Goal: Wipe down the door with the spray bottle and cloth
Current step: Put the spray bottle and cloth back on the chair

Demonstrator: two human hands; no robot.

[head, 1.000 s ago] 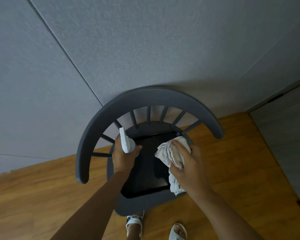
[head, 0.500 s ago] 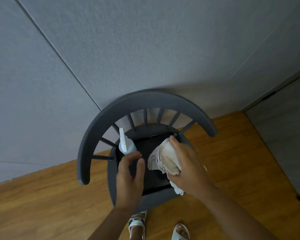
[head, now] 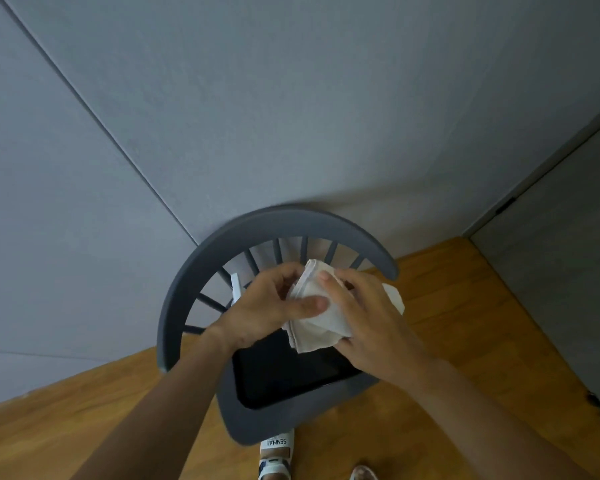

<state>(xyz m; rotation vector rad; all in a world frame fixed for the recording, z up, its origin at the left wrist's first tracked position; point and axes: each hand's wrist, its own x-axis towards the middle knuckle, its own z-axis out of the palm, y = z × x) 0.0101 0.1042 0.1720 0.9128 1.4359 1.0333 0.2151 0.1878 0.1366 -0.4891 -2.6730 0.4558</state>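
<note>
Both hands hold a white cloth [head: 317,318] above the chair seat. My left hand [head: 267,308] pinches its left side, thumb laid across the fabric. My right hand [head: 368,317] grips the right side, fingers curled over it. The white spray bottle [head: 235,287] stands on the black tray at the seat's back left; only its top shows behind my left hand. A grey door [head: 561,258] stands at the right edge of the view.
A dark grey chair [head: 284,223] with a curved spindle back stands against the grey wall [head: 222,98]. A black tray [head: 291,372] lies on its seat. Wooden floor [head: 465,306] surrounds it. My sandalled feet [head: 276,455] are below the seat's front edge.
My left hand let go of the spray bottle, which now stands on the tray, and moved right to take the cloth. The cloth rose with my right hand.
</note>
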